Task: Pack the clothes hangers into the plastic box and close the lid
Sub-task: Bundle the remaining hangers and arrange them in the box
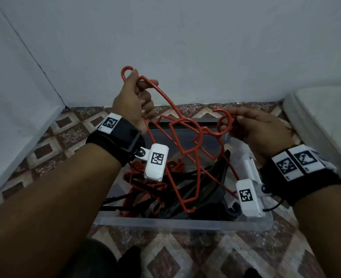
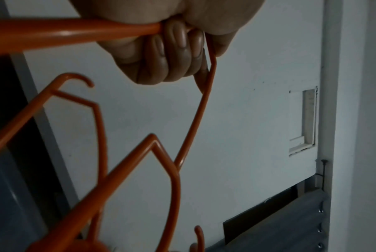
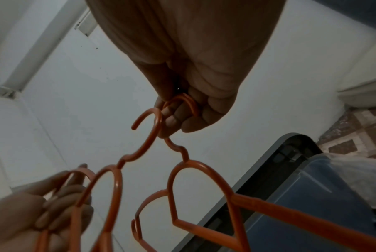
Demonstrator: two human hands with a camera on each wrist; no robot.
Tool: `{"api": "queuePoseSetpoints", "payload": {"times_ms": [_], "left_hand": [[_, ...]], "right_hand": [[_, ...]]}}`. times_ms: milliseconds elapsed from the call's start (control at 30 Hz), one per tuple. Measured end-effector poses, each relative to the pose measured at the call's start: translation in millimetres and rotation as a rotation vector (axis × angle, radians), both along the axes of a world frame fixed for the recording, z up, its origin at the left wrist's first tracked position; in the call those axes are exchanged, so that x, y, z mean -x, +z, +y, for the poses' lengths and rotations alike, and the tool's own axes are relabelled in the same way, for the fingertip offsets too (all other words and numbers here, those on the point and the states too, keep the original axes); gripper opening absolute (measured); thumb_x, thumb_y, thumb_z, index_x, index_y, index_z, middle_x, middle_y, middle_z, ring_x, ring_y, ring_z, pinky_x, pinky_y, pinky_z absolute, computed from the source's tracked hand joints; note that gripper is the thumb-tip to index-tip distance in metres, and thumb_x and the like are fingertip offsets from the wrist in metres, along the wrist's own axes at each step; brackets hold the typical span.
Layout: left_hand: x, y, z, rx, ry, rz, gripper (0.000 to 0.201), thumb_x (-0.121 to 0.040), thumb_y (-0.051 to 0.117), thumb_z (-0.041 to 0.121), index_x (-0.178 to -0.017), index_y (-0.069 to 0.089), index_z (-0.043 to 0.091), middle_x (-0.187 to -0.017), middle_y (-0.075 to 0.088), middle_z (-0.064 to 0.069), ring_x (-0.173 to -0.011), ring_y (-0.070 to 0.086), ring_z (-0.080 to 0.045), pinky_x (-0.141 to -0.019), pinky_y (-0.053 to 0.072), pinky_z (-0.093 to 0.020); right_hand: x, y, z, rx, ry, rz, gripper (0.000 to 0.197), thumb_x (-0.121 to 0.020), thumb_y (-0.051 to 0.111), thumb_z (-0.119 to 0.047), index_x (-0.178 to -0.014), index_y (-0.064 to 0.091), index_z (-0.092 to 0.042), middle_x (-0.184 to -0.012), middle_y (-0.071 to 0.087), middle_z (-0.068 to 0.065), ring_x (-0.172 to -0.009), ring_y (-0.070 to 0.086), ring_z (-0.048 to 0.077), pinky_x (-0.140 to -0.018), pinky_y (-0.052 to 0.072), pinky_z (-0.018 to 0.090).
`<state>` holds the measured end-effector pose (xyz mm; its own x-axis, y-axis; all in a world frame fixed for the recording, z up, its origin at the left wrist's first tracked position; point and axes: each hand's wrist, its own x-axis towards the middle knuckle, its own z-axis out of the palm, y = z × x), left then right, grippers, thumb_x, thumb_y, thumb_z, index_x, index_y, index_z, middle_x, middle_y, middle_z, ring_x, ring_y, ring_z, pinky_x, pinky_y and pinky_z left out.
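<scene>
Up above the box, the left hand (image 1: 134,103) is clenched round the shoulder of an orange hanger (image 1: 161,101), its hook sticking out past the knuckles toward the wall; from the left wrist view the fingers (image 2: 174,56) curl tight over the thin rod. Across from it, the right hand (image 1: 254,127) pinches the hooks of two more orange hangers (image 1: 187,141), which hang down tilted and crossing the first one, all of them tangled together in mid-air between the two hands. Directly beneath sits the clear plastic box (image 1: 185,222), open, with a jumble of orange and black hangers (image 1: 185,197) already lying inside it. Leaning behind the box against the pale wall (image 1: 185,37) is a grey lid (image 3: 258,170). Everything stands on a floor of brown and cream diamond tiles (image 1: 185,253).
</scene>
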<state>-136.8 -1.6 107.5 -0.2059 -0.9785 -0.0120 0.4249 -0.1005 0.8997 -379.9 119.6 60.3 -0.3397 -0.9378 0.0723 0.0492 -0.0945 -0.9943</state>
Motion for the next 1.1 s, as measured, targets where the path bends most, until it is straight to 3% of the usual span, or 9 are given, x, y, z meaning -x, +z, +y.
{"api": "queuePoseSetpoints", "payload": {"times_ms": [100,267,433,567,633,700,900,1000,1100], "left_hand": [[0.5,-7.1,-3.5,-0.02,0.007,-0.018,0.053,-0.094,0.048,0.056,-0.067,0.07,0.016,-0.051,0.023,0.003,-0.04,0.017,-0.013,-0.042,0.02,-0.025],[4.7,8.4,8.3,0.098,0.089,-0.056,0.05,-0.093,0.052,0.056,-0.059,0.065,0.02,-0.052,0.025,0.0,-0.045,0.016,-0.017,-0.05,0.012,-0.033],[21.2,42.5,55.3,0.606,0.097,-0.195,0.05,-0.096,0.046,0.049,-0.079,0.074,0.011,-0.048,0.031,-0.005,-0.043,0.024,-0.022,-0.044,0.021,-0.028],[30.1,37.9,105.5,0.98,0.001,-0.306,0.046,-0.101,0.043,0.034,-0.097,0.069,-0.004,-0.064,0.059,0.013,-0.05,0.046,-0.008,-0.053,0.037,-0.016],[27.4,33.1,117.9,1.188,-0.1,-0.381,0.049,-0.1,0.042,0.035,-0.1,0.069,-0.006,-0.078,0.063,0.003,-0.064,0.055,-0.005,-0.065,0.041,-0.014],[26.0,28.5,123.4,1.406,-0.174,-0.462,0.046,-0.097,0.048,0.034,-0.102,0.071,-0.006,-0.078,0.061,-0.007,-0.067,0.055,-0.015,-0.065,0.042,-0.025],[27.4,-21.7,140.4,1.781,-0.517,-0.757,0.043,-0.092,0.064,0.033,-0.122,0.066,0.003,-0.077,0.059,-0.013,-0.064,0.052,-0.027,-0.06,0.039,-0.04],[16.7,-63.9,140.0,1.864,-0.597,-0.977,0.042,-0.095,0.059,0.038,-0.128,0.064,0.012,-0.094,0.063,-0.01,-0.073,0.052,-0.026,-0.067,0.038,-0.039],[9.4,-100.6,134.4,1.854,-0.68,-1.053,0.042,-0.097,0.056,0.033,-0.136,0.057,0.02,-0.117,0.061,-0.008,-0.096,0.054,-0.026,-0.081,0.042,-0.043]], "right_hand": [[0.0,-0.1,-0.1,-0.024,0.014,-0.049,0.033,-0.097,0.041,0.002,-0.104,0.071,-0.011,-0.087,0.073,0.012,-0.081,0.071,0.025,-0.082,0.055,0.038],[-3.1,-1.3,-3.6,-0.03,0.002,-0.001,0.022,-0.095,0.055,-0.004,-0.111,0.069,-0.01,-0.088,0.071,0.009,-0.081,0.07,0.019,-0.07,0.055,0.027],[-0.2,-1.6,-5.5,-0.082,-0.091,0.067,0.033,-0.096,0.047,0.0,-0.091,0.073,-0.021,-0.076,0.072,0.004,-0.069,0.07,0.018,-0.063,0.055,0.026],[9.1,3.5,-0.4,-0.126,-0.225,-0.078,0.032,-0.093,0.043,0.005,-0.087,0.069,-0.013,-0.066,0.069,0.007,-0.057,0.07,0.019,-0.054,0.057,0.027],[13.0,5.4,3.2,-0.151,-0.257,-0.123,0.032,-0.093,0.039,0.007,-0.089,0.066,-0.008,-0.064,0.067,0.009,-0.052,0.068,0.018,-0.051,0.055,0.026],[12.1,6.8,4.9,-0.171,-0.222,-0.182,0.03,-0.094,0.038,0.007,-0.092,0.065,-0.005,-0.06,0.067,0.008,-0.05,0.066,0.017,-0.047,0.053,0.023],[11.2,17.9,9.8,-0.286,-0.106,-0.472,0.027,-0.098,0.038,-0.015,-0.087,0.062,-0.012,-0.06,0.065,0.0,-0.05,0.064,0.009,-0.05,0.052,0.017],[15.6,19.9,15.1,-0.336,-0.114,-0.505,0.036,-0.099,0.036,-0.031,-0.087,0.064,-0.012,-0.066,0.065,0.002,-0.049,0.059,0.01,-0.053,0.048,0.019],[11.9,16.3,15.8,-0.383,-0.097,-0.37,0.034,-0.1,0.042,-0.038,-0.078,0.057,-0.017,-0.061,0.051,-0.003,-0.045,0.046,0.009,-0.049,0.04,0.02]]}}
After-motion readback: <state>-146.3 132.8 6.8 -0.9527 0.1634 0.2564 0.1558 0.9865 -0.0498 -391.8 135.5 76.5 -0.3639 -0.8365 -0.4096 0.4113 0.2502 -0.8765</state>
